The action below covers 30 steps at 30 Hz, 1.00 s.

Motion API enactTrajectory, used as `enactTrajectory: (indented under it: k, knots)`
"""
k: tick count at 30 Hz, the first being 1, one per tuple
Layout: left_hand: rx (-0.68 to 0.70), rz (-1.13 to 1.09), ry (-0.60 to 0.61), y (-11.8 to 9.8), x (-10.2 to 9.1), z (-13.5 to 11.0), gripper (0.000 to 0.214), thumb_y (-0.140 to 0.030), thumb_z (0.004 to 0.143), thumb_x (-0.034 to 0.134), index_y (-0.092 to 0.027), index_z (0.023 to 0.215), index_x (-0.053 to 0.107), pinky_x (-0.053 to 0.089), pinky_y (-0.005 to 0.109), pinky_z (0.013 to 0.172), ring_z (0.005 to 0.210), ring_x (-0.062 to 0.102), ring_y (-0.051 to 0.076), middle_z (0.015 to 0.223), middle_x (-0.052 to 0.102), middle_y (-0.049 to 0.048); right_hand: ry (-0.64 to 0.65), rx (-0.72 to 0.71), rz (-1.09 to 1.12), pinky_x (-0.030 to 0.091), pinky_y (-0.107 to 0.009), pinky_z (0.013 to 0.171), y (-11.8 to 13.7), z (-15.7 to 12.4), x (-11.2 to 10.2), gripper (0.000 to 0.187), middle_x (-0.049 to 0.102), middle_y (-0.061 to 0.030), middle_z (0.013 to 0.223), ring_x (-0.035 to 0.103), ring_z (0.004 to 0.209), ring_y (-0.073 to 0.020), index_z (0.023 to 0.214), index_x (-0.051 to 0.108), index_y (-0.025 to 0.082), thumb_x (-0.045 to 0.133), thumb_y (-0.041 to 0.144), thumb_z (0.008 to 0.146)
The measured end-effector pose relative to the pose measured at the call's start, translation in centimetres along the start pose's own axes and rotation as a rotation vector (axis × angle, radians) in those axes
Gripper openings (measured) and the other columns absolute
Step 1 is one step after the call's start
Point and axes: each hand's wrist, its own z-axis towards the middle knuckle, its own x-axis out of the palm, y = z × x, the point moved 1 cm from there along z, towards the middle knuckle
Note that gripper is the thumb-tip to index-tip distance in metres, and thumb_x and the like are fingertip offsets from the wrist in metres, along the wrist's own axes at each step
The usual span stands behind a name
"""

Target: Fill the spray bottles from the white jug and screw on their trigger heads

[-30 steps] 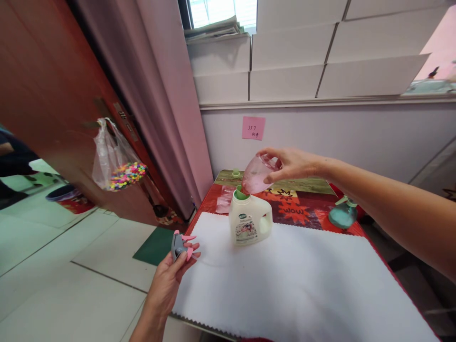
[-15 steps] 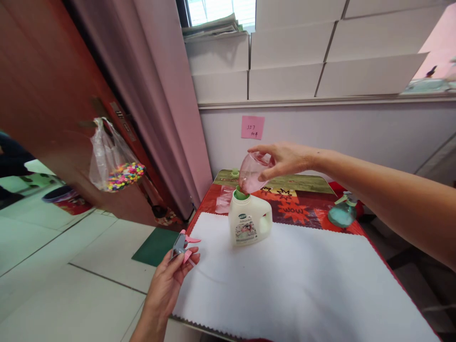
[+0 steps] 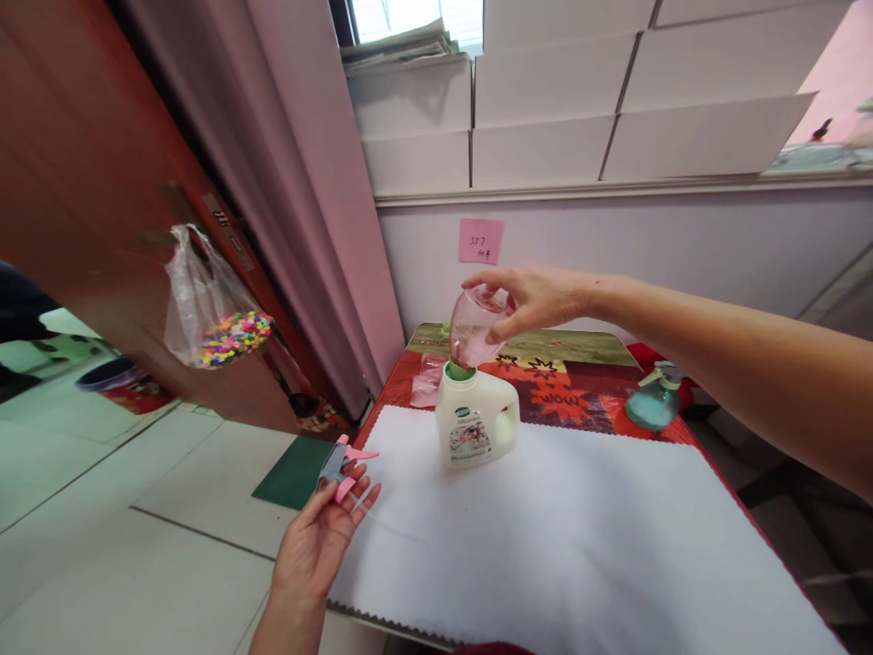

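My right hand (image 3: 528, 305) grips a clear pink bottle (image 3: 472, 332) by its base, tipped neck-down over the mouth of a white jug (image 3: 477, 418). The bottle's neck meets the green rim (image 3: 461, 370) in the jug's opening; whether liquid is flowing I cannot make out. The jug stands upright on a white cloth, its handle toward the right. Beyond the cloth's left edge, my left hand (image 3: 320, 537) pinches a grey and pink spray head (image 3: 341, 468), whose thin clear tube trails to the right.
A teal spray bottle (image 3: 653, 403) stands at the table's right rear. Clear pinkish plastic (image 3: 426, 382) lies behind the jug. The white cloth (image 3: 546, 546) covers the table's front. A bag of coloured pieces (image 3: 225, 318) hangs from the door handle on the left.
The pink bottle has tipped more steeply, its base now higher over the jug. My left hand has shifted slightly left with the spray head, its fingers a little more spread.
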Motion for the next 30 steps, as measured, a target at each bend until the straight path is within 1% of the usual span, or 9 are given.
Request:
enactTrajectory:
  k: [3, 6, 10, 13, 15, 18, 21, 25, 30]
  knots:
    - [0.002, 0.01, 0.003, 0.1, 0.0, 0.1, 0.014, -0.005, 0.077, 0.059, -0.016, 0.078, 0.068, 0.055, 0.056, 0.098, 0.081, 0.074, 0.022, 0.091, 0.077, 0.0128, 0.006, -0.015, -0.014, 0.05, -0.038, 0.089, 0.1, 0.0, -0.1, 0.081, 0.069, -0.0067, 0.123, 0.067, 0.107, -0.0298, 0.143, 0.052, 0.03, 0.079, 0.049, 0.069]
    - [0.001, 0.013, 0.002, 0.1, 0.1, 0.1, 0.016, -0.006, 0.079, 0.059, -0.016, 0.085, 0.07, 0.056, 0.052, 0.097, 0.081, 0.074, 0.022, 0.092, 0.077, 0.0126, 0.009, -0.01, -0.011, 0.051, -0.04, 0.089, 0.1, -0.1, -0.2, 0.082, 0.069, -0.0082, 0.125, 0.067, 0.106, -0.0309, 0.145, 0.05, 0.028, 0.077, 0.048, 0.07]
    - [0.018, 0.019, -0.013, 0.2, 0.4, -0.1, 0.014, -0.006, 0.082, 0.059, -0.014, 0.077, 0.069, 0.058, 0.049, 0.095, 0.081, 0.074, 0.021, 0.094, 0.077, 0.0137, 0.015, 0.009, 0.012, 0.051, -0.042, 0.091, -0.2, -0.4, -0.2, 0.082, 0.068, -0.009, 0.127, 0.067, 0.107, -0.0314, 0.146, 0.05, 0.028, 0.077, 0.048, 0.071]
    - [0.036, 0.04, -0.007, 0.4, 0.6, -0.1, 0.016, -0.002, 0.081, 0.061, -0.014, 0.074, 0.069, 0.058, 0.048, 0.096, 0.082, 0.075, 0.02, 0.097, 0.078, 0.013, 0.002, 0.009, 0.038, 0.052, -0.041, 0.091, -0.6, -0.6, -0.1, 0.079, 0.07, -0.0076, 0.124, 0.067, 0.106, -0.0303, 0.144, 0.052, 0.029, 0.077, 0.048, 0.071]
    - [0.046, 0.057, 0.005, 0.5, 0.5, 0.1, 0.016, 0.0, 0.079, 0.062, -0.013, 0.073, 0.07, 0.058, 0.047, 0.096, 0.084, 0.075, 0.022, 0.097, 0.078, 0.0138, -0.009, 0.014, 0.05, 0.052, -0.041, 0.091, -0.7, -0.8, 0.0, 0.076, 0.071, -0.0072, 0.122, 0.068, 0.104, -0.0298, 0.142, 0.054, 0.029, 0.077, 0.047, 0.072]
    - [0.05, 0.059, 0.015, 0.6, 0.3, 0.3, 0.016, -0.002, 0.08, 0.063, -0.012, 0.07, 0.07, 0.056, 0.049, 0.098, 0.089, 0.076, 0.025, 0.099, 0.077, 0.0165, -0.011, 0.028, 0.072, 0.052, -0.041, 0.092, -1.0, -1.2, 0.2, 0.076, 0.071, -0.008, 0.124, 0.068, 0.104, -0.0294, 0.142, 0.054, 0.028, 0.077, 0.046, 0.072]
    - [0.045, 0.047, 0.026, 0.7, 0.3, 0.3, 0.016, -0.003, 0.08, 0.062, -0.013, 0.079, 0.074, 0.056, 0.05, 0.099, 0.092, 0.076, 0.027, 0.102, 0.077, 0.0162, -0.021, 0.04, 0.095, 0.051, -0.042, 0.095, -1.3, -1.4, 0.4, 0.077, 0.07, -0.0084, 0.126, 0.068, 0.106, -0.03, 0.143, 0.053, 0.027, 0.077, 0.047, 0.072]
    - [0.018, 0.021, 0.048, 0.8, 1.0, -0.2, 0.027, -0.002, 0.081, 0.058, -0.013, 0.098, 0.076, 0.056, 0.049, 0.099, 0.095, 0.075, 0.027, 0.101, 0.078, 0.0153, -0.04, 0.043, 0.134, 0.05, -0.042, 0.096, -1.9, -1.7, 0.6, 0.076, 0.069, -0.0086, 0.125, 0.067, 0.107, -0.0301, 0.141, 0.054, 0.027, 0.078, 0.047, 0.071]
    - [-0.013, 0.002, 0.021, 0.9, 2.1, -0.9, 0.026, -0.001, 0.084, 0.053, -0.009, 0.097, 0.074, 0.058, 0.044, 0.097, 0.093, 0.076, 0.025, 0.105, 0.077, 0.019, -0.056, 0.058, 0.181, 0.052, -0.042, 0.092, -2.6, -2.3, 0.9, 0.078, 0.068, -0.0093, 0.127, 0.069, 0.102, -0.0284, 0.141, 0.054, 0.027, 0.079, 0.048, 0.071]
